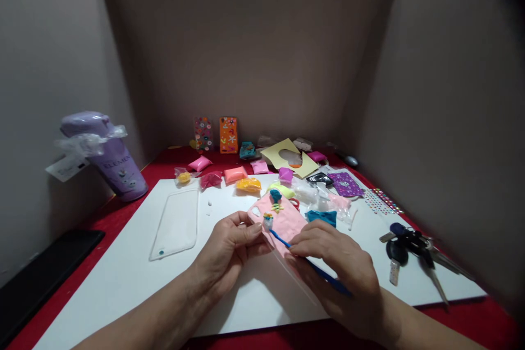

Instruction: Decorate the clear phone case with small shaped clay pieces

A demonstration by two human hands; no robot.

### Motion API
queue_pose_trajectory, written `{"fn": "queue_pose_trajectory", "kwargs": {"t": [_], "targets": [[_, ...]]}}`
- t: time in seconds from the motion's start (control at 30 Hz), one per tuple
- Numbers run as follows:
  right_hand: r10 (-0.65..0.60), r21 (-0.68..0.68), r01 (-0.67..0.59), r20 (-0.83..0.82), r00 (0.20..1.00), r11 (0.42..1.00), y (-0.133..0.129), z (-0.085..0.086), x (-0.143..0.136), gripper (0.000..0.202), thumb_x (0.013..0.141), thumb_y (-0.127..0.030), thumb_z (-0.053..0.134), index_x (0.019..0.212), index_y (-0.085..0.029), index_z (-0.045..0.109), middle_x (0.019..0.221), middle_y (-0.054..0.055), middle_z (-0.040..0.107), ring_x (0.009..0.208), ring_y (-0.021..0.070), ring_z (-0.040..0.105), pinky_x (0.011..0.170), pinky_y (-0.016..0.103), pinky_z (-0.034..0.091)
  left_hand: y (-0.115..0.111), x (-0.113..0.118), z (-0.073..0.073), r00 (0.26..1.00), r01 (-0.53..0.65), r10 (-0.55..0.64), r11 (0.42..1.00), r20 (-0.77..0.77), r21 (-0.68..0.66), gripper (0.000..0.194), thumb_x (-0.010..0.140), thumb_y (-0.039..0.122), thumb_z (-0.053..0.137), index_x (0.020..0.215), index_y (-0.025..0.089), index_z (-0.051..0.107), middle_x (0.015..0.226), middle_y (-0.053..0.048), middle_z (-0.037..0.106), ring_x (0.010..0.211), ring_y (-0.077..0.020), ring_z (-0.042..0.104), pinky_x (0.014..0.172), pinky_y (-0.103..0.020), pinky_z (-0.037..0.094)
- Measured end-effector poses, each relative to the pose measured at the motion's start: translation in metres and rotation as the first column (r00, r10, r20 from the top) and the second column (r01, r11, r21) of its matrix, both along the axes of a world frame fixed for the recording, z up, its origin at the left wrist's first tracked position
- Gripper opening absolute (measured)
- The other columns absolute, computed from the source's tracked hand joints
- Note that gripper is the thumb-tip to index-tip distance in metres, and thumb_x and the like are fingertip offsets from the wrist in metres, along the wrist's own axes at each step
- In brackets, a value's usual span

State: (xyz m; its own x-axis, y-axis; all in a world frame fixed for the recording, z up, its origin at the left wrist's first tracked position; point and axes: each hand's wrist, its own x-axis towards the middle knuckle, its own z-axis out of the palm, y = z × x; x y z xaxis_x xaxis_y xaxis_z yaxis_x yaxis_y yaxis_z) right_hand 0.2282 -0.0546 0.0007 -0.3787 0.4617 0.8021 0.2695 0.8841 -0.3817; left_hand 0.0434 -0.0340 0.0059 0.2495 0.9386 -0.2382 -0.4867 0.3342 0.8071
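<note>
My left hand (233, 243) grips the left edge of a pink phone case (285, 219), thumb on top and fingers beneath. The case is held tilted above the white board. Small clay shapes sit near its camera hole: a teal one (275, 196), a yellow-green striped one (278, 207), and a white one with a coloured top (268, 221). In my right hand (336, 268) is a thin blue modelling tool (281, 239), its tip at the white clay shape. The right fingers close round the handle and cover part of the case's lower end.
A clear phone case (176, 224) lies left on the white board (123, 268). Several clay packets, such as an orange one (248, 185), line the back. Keys (414, 249) lie right. A purple tumbler (115, 158) and black phone-like slab (49, 279) stand and lie at left.
</note>
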Motion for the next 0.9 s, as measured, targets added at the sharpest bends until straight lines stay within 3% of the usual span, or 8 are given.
{"fn": "queue_pose_trajectory", "kwargs": {"t": [0.9], "targets": [[0.026, -0.039, -0.026, 0.001, 1.000, 0.999, 0.0045, 0.0061, 0.0040, 0.017, 0.081, -0.005, 0.056, 0.089, -0.016, 0.065, 0.073, 0.007, 0.064, 0.068, 0.0171, 0.058, 0.063, 0.034, 0.049, 0.0001, -0.0009, -0.0020, 1.000, 0.014, -0.013, 0.999, -0.023, 0.031, 0.013, 0.070, 0.013, 0.070, 0.078, 0.010, 0.060, 0.075, -0.007, 0.064, 0.061, -0.0130, 0.060, 0.063, -0.028, 0.051]]}}
